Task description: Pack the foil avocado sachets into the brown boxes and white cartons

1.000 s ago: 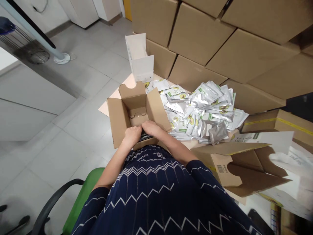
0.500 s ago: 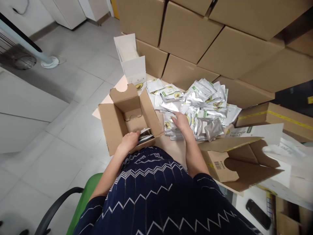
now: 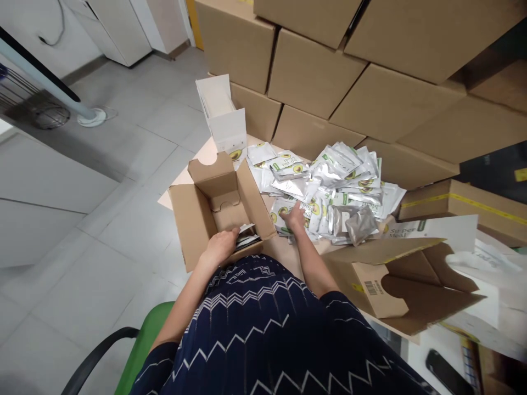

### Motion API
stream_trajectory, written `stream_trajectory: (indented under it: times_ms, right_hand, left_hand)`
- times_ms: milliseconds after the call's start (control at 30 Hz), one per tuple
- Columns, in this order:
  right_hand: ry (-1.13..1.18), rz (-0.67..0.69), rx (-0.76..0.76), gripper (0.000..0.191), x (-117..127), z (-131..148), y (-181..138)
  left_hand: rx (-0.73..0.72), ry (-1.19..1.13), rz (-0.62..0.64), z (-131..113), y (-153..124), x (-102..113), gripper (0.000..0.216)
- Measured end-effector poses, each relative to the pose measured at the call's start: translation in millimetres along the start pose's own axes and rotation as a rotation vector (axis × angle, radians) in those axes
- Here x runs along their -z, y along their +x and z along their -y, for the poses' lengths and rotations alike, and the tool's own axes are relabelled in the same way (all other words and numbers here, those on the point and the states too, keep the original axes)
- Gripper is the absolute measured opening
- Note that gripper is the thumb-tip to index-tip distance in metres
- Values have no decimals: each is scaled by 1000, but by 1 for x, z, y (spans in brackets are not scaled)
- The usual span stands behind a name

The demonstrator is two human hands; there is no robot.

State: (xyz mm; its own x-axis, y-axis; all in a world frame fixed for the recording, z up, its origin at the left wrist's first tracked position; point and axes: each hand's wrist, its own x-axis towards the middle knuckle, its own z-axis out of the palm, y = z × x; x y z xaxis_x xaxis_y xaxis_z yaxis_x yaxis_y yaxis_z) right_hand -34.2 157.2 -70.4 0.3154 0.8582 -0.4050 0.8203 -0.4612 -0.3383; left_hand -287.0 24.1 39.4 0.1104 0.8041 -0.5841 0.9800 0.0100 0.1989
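An open brown cardboard box [image 3: 193, 216] sits in front of me with its flaps up. My left hand [image 3: 220, 247] rests inside its near end, fingers curled against a few silver sachets [image 3: 248, 237] standing there. My right hand [image 3: 295, 218] reaches over to the near left edge of a heap of silver avocado-print sachets [image 3: 337, 189] on the table, fingers bent down onto one of them. Whether it has a firm hold I cannot make out.
A small white carton [image 3: 222, 112] stands behind the brown box. Stacked brown cartons [image 3: 329, 77] wall off the back. An opened flat carton [image 3: 395, 277] lies at right, a black phone [image 3: 447, 373] at the lower right. A green chair [image 3: 142, 343] is under me.
My right hand left the box, reached to the sachet heap, and now presses on sachets at its near edge. My left hand stayed in the box.
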Motion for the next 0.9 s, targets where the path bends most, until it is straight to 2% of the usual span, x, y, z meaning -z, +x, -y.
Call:
stream_trajectory:
  times_ms: [167,333,433,500,600,700,800,900]
  right_hand:
    - [521,8,164,73,-4,-14,-3]
    - [763,-54,230,59,3,-11,-5]
    - [729,-96,306,60,13,-4,-10]
    - [661,-50,419,59,21,2,-15]
    - [570,43,584,41,28,9,-23]
    - [579,40,692,34,29,15,-24]
    - [569,85,653,34,27,18,-19]
    - [424,98,592,34,31,25,-17]
  left_hand:
    - [-9,-4,-18,4,4,-6,41]
    - [-20,4,-25,5,4,-6,41]
    - [-30,3,-34,4,2,-4,41]
    - [-28,6,-35,2,1,-2,41]
    - [-17,17,-27,1,0,0,41]
    - [-17,17,-26,0,1,1,40]
    - [-15,13,-32,0,1,0,41]
    - [-18,0,-59,-1,1,1,41]
